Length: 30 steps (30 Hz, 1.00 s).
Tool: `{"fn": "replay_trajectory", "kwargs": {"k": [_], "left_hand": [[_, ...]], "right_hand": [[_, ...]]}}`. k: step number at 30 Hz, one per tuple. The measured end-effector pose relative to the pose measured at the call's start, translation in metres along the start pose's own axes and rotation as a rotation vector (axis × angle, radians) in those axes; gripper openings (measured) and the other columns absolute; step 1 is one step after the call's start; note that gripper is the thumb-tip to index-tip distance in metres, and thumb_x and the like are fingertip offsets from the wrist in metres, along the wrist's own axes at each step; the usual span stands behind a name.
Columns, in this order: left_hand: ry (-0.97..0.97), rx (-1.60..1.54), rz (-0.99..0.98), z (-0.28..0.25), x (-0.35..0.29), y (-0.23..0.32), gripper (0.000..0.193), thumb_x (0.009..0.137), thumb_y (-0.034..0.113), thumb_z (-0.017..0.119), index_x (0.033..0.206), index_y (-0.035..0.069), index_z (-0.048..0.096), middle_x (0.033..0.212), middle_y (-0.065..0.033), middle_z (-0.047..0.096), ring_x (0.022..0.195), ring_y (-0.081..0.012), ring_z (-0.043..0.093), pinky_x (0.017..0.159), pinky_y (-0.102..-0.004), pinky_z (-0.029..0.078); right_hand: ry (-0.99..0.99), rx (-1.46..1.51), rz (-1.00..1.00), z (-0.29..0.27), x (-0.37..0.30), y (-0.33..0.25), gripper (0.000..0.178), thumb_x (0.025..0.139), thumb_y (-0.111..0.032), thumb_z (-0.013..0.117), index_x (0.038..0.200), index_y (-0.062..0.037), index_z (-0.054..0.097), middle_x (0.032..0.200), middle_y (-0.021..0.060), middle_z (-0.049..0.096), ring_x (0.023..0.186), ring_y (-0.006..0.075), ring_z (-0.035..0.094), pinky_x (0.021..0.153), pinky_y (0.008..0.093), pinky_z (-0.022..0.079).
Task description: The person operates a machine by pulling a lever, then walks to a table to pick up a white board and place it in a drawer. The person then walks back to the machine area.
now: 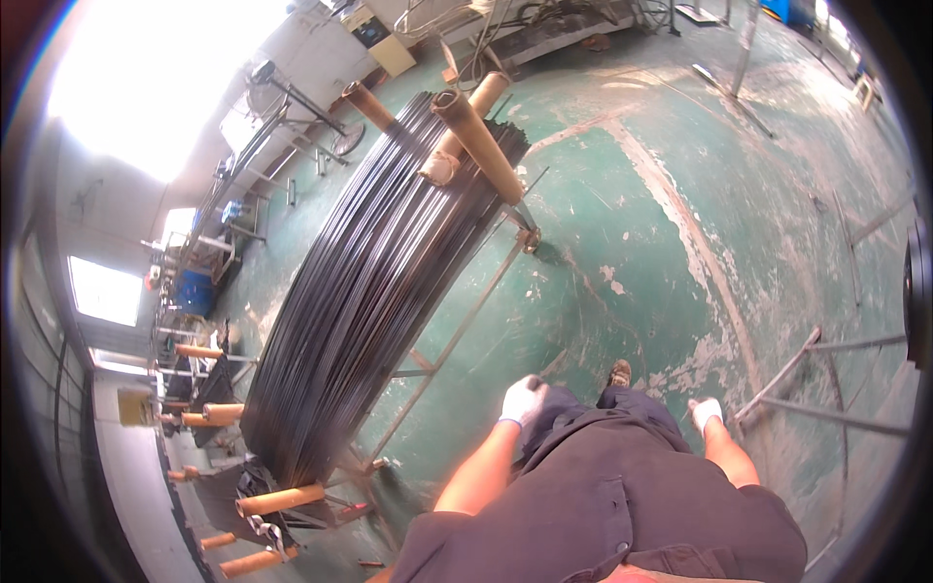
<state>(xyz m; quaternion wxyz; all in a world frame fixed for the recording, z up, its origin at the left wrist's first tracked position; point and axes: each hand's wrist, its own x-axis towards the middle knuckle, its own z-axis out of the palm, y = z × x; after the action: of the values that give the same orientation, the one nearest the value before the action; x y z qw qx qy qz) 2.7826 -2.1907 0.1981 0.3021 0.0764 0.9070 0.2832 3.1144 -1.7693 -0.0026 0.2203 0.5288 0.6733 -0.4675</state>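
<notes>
My left hand (525, 399), in a white glove with darkened finger ends, hangs beside my dark trousers. Its fingers point down and away, so their pose is hidden. My right hand (705, 412), gloved the same way, hangs at my other side near a metal frame (782, 369), apart from it. Nothing shows in either hand. Left of me, a long bundle of thin dark rods (360, 262) rests on a rack. Brown tube-covered posts (476, 144) stand at its far end, and another brown tube (280, 500) is at its near end.
A thin metal rail (466, 321) runs low along the bundle's right side. The green floor (603, 223) has worn, peeling patches. A pedestal fan (267, 83), a blue barrel (194, 291) and benches stand along the left wall. Loose coils and a pale cabinet (389, 53) are at the back.
</notes>
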Motion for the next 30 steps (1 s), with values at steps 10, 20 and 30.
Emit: {"fn": "replay_trajectory", "kwargs": {"k": [10, 20, 30], "left_hand": [[0.365, -0.544, 0.049, -0.130, 0.161, 0.121, 0.025, 0.103, 0.022, 0.068, 0.113, 0.001, 0.076, 0.103, -0.0152, 0.079, 0.098, -0.0223, 0.074, 0.092, -0.0363, 0.057], [0.367, -0.313, -0.095, -0.153, 0.306, 0.088, 0.037, 0.101, 0.035, 0.061, 0.113, 0.003, 0.074, 0.114, -0.0244, 0.075, 0.112, -0.0441, 0.071, 0.096, -0.0486, 0.056], [0.509, -0.412, -0.957, -0.117, 0.271, 0.053, 0.043, 0.094, 0.039, 0.065, 0.116, 0.005, 0.080, 0.117, -0.0228, 0.079, 0.114, -0.0391, 0.075, 0.100, -0.0461, 0.058]], "right_hand": [[0.035, 0.018, -0.386, -0.059, 0.158, -0.373, 0.033, 0.104, -0.026, 0.069, 0.120, 0.0014, 0.075, 0.086, 0.0044, 0.072, 0.069, 0.0144, 0.063, 0.060, 0.0332, 0.052], [-0.223, 0.264, -0.521, -0.054, 0.265, -0.709, 0.034, 0.108, -0.024, 0.070, 0.134, -0.0034, 0.065, 0.084, 0.0002, 0.062, 0.062, 0.0099, 0.052, 0.050, 0.0264, 0.042], [-0.186, -0.089, -0.703, -0.042, 0.396, -1.047, 0.061, 0.103, -0.038, 0.077, 0.146, 0.0018, 0.061, 0.112, 0.0109, 0.073, 0.089, 0.0177, 0.067, 0.069, 0.0320, 0.054]]}}
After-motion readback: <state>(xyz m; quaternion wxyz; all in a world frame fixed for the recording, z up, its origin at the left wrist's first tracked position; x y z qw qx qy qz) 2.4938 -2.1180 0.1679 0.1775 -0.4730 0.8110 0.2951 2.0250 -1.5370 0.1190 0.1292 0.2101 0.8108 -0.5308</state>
